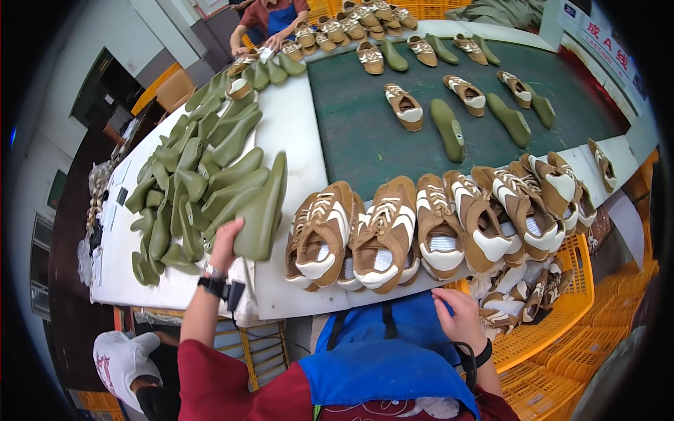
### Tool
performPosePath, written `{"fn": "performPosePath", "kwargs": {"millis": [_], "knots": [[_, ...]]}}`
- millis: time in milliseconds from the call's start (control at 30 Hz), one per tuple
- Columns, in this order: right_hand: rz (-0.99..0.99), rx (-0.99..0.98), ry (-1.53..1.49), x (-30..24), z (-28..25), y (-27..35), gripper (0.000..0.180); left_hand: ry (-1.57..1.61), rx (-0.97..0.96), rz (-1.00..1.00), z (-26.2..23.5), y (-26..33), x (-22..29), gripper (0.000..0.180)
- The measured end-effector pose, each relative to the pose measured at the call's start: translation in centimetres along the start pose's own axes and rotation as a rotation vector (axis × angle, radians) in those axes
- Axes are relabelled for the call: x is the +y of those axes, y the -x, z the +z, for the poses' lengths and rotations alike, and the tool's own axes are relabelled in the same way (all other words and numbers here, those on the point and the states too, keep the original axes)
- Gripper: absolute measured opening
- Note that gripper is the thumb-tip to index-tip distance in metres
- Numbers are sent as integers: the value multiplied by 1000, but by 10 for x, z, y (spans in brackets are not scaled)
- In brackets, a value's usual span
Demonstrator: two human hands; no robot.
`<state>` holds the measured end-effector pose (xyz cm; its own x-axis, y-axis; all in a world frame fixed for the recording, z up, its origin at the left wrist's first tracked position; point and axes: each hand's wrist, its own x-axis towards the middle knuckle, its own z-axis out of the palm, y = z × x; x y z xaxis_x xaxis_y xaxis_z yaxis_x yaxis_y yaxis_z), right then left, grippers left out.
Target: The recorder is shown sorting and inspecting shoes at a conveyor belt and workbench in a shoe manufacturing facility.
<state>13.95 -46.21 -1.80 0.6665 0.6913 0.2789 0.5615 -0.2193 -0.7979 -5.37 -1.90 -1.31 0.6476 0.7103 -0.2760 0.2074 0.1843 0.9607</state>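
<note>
My left hand is closed on a green shoe last, which stands tilted at the right edge of a heap of similar lasts on the white tabletop. My right hand hangs in front of the table edge, by my blue apron. Its fingers are loosely bent, thumb and forefinger apart, with nothing seen between them. Just beyond that hand, brown and white lace-up shoes stand stacked in a row along the near edge, heels toward me.
On the green conveyor belt, brown shoes alternate with green lasts. A yellow crate with more shoes sits below the table at right. Across the table a co-worker handles something beside more shoes. Another person bends at lower left.
</note>
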Motion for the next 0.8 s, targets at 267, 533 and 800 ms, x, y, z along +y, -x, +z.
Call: {"fn": "performPosePath", "kwargs": {"millis": [267, 533, 800], "knots": [[134, 109, 53, 11, -22, 17, 14, -1040, -37, 294, 133, -197, 78, 50], [344, 271, 118, 53, -55, 54, 11, -1409, -353, 65, 279, -220, 1, 68], [848, 235, 354, 281, -112, 155, 17, -854, -506, -252, 293, -244, -7, 38]]}}
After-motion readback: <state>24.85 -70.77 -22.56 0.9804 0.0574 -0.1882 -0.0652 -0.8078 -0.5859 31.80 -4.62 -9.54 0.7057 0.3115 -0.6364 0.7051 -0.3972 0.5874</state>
